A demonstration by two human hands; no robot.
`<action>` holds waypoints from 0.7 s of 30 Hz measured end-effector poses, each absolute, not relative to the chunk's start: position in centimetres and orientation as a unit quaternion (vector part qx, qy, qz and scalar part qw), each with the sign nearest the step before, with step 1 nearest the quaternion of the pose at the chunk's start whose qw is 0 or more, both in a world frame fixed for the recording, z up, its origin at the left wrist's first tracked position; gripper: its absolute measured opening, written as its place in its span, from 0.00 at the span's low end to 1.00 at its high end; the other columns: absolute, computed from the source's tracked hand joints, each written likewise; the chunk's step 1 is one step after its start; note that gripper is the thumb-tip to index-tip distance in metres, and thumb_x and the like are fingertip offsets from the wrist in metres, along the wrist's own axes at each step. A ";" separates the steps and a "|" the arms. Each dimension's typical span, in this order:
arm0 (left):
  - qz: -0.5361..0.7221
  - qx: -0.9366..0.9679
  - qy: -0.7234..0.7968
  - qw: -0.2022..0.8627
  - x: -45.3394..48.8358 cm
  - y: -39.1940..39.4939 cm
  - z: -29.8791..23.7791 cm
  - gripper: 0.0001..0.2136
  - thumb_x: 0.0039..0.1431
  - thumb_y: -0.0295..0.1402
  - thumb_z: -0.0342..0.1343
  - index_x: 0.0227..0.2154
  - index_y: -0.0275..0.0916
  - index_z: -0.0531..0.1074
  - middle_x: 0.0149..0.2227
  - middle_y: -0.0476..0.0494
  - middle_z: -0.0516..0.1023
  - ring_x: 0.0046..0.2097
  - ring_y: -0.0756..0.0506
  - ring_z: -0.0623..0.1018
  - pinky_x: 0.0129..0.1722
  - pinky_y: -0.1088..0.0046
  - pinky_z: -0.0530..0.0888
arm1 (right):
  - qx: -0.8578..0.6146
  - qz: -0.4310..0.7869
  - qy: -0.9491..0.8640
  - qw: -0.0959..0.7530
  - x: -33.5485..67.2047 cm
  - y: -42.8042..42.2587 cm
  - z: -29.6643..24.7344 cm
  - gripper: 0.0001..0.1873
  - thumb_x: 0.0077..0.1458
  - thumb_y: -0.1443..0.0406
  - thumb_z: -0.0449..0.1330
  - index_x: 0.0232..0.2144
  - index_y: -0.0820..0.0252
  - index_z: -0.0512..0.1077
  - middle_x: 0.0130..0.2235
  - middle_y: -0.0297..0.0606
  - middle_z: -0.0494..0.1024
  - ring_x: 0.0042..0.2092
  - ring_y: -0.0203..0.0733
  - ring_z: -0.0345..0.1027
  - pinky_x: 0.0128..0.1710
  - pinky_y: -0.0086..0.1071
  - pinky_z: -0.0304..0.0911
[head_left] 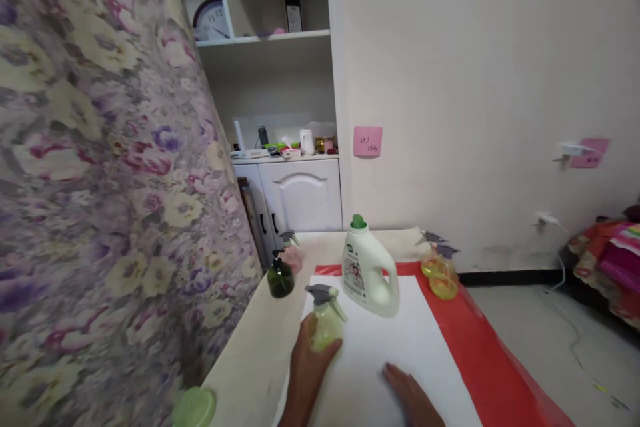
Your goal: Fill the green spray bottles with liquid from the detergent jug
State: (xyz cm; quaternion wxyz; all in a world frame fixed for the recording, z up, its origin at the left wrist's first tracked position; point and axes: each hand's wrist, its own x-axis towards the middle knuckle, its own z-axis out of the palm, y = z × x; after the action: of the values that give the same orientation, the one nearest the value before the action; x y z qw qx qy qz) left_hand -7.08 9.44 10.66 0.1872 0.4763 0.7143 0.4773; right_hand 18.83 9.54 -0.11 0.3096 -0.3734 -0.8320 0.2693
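Observation:
My left hand [311,353] is wrapped round a spray bottle [327,327] with a grey trigger head and pale yellow-green liquid. The bottle stands nearly upright at the left side of a white sheet [415,340]. Low over the sheet, my right hand [406,383] has its fingers stretched out and holds nothing; I cannot tell whether it touches the sheet. Beyond both hands stands a pale green detergent jug [367,273] with a green cap and a side handle, apart from the spray bottle.
A dark green pump bottle [281,279] and a pink spray bottle [293,255] stand at the table's left edge. Two yellow spray bottles [443,277] are on the red cloth [480,347] at right. A green lid [195,407] lies near left, below the floral curtain [125,180].

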 end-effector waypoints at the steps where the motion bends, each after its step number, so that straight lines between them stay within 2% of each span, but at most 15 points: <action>1: 0.471 0.491 0.702 0.209 -5.1 8.7 10.7 0.34 0.42 0.40 0.62 0.54 0.36 0.61 0.53 0.33 0.74 0.55 0.36 0.73 0.55 0.59 0.68 | -0.381 0.307 -0.807 0.330 19.4 9.2 1.2 0.46 0.46 0.53 0.69 0.64 0.48 0.55 0.64 0.45 0.61 0.64 0.61 0.54 0.63 0.55 0.54; 4: 0.445 0.505 0.688 0.271 0.6 6.9 10.7 0.35 0.43 0.39 0.62 0.55 0.35 0.59 0.56 0.31 0.71 0.53 0.37 0.74 0.54 0.62 0.70 | -0.388 0.402 -0.739 0.378 20.4 8.4 4.6 0.54 0.42 0.54 0.70 0.65 0.54 0.48 0.67 0.49 0.55 0.67 0.58 0.46 0.66 0.54 0.45; 7: 0.417 0.503 0.692 0.307 5.0 5.8 10.7 0.34 0.44 0.38 0.61 0.55 0.35 0.59 0.54 0.32 0.74 0.52 0.37 0.76 0.51 0.64 0.71 | -0.354 0.471 -0.682 0.433 20.3 8.0 6.1 0.59 0.37 0.54 0.72 0.65 0.54 0.45 0.67 0.49 0.53 0.67 0.57 0.46 0.65 0.51 0.46; 9: 0.407 0.509 0.690 0.315 6.9 5.3 10.7 0.33 0.44 0.38 0.60 0.55 0.36 0.59 0.52 0.33 0.75 0.51 0.37 0.76 0.50 0.63 0.71 | -0.345 0.512 -0.643 0.454 20.2 7.9 6.4 0.57 0.39 0.54 0.72 0.64 0.53 0.46 0.64 0.50 0.57 0.64 0.56 0.53 0.63 0.50 0.51; 12: 0.420 0.543 0.668 0.288 8.1 4.9 10.9 0.32 0.47 0.38 0.58 0.56 0.35 0.60 0.54 0.32 0.73 0.54 0.36 0.73 0.54 0.60 0.68 | -0.326 0.571 -0.587 0.473 20.4 7.8 6.6 0.46 0.46 0.53 0.68 0.61 0.52 0.50 0.59 0.49 0.64 0.60 0.54 0.61 0.59 0.49 0.57; 15: 0.462 0.576 0.618 0.268 7.6 4.7 12.4 0.28 0.53 0.42 0.54 0.56 0.35 0.62 0.58 0.32 0.69 0.60 0.36 0.67 0.60 0.57 0.62 | -0.270 0.638 -0.542 0.476 21.4 7.9 6.9 0.47 0.41 0.52 0.71 0.59 0.50 0.54 0.56 0.47 0.66 0.56 0.54 0.64 0.55 0.49 0.60; 18: 0.517 0.540 0.560 0.358 7.0 4.9 15.2 0.25 0.60 0.46 0.47 0.56 0.39 0.64 0.59 0.38 0.69 0.61 0.38 0.66 0.60 0.59 0.61 | -0.200 0.712 -0.503 0.447 22.2 7.8 7.6 0.49 0.34 0.54 0.74 0.58 0.50 0.58 0.53 0.44 0.68 0.52 0.54 0.66 0.50 0.47 0.63; 21: 0.525 0.494 0.494 0.485 6.8 5.1 17.8 0.22 0.61 0.47 0.49 0.52 0.39 0.69 0.54 0.39 0.74 0.54 0.38 0.73 0.55 0.60 0.65 | -0.151 0.773 -0.473 0.395 22.6 7.2 8.8 0.47 0.32 0.57 0.74 0.56 0.51 0.62 0.49 0.42 0.71 0.49 0.53 0.67 0.47 0.45 0.63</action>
State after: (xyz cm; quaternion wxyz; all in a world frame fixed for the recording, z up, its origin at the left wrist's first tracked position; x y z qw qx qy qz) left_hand 6.84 5.15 17.81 0.4849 0.4944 0.4943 0.5255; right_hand 22.57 7.17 8.83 0.3952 -0.1508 -0.4733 0.7727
